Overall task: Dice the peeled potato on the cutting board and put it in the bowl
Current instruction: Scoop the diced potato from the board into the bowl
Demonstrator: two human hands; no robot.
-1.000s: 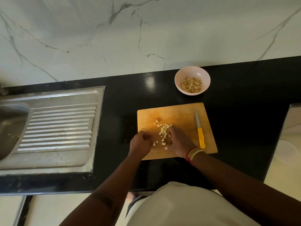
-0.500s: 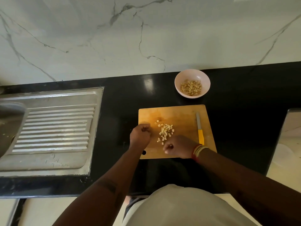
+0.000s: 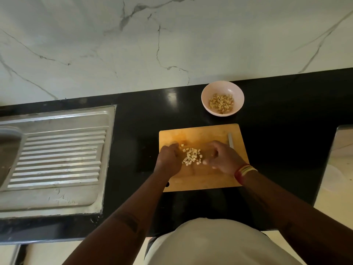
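- The left hand (image 3: 169, 158) and right hand (image 3: 222, 156) curled loosely beside the potato cubes (image 3: 192, 156) on the cutting board (image 3: 200, 181), holding nothing.
- The bowl (image 3: 208, 92) held more cubes.

We count one wooden cutting board (image 3: 210, 178), one pale bowl (image 3: 206, 104), one knife (image 3: 230, 139) and one steel sink drainboard (image 3: 57, 159) on the table (image 3: 137, 115). We see two heaps of potato dice, one on the board (image 3: 192, 156) and one in the bowl (image 3: 221, 103), each too many and too small to number. We also count two hands, left (image 3: 169, 159) and right (image 3: 223, 158).
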